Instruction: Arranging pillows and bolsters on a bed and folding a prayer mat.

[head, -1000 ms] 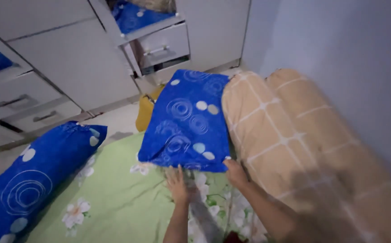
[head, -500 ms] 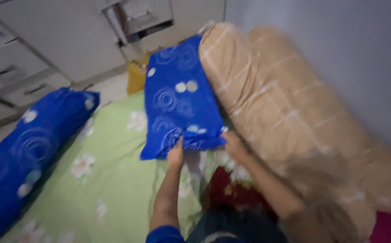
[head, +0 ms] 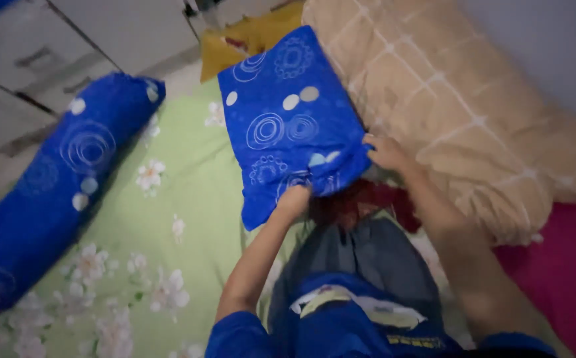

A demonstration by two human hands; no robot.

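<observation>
A: What's the biggest thing around the hands?

B: The green floral sheet [head: 188,219] spread under and to the left of both hands. Next the tan checked bolster [head: 473,113], just beyond and to the right of the right hand [head: 387,152], and the long blue bolster [head: 49,192] lying well off to the left of the left hand [head: 294,199].

A: And what the hands are on?

B: The blue circle-patterned pillow [head: 291,119], lying on the sheet directly ahead of them, its far end by a yellow cushion [head: 255,36].

A: How do the hands hold it?

B: The left hand is closed, bunching the pillow's near edge. The right hand grips the near right corner, fingers curled around the fabric.

A: Anything smaller?

B: A dark red cloth [head: 361,202] between the two hands.
</observation>
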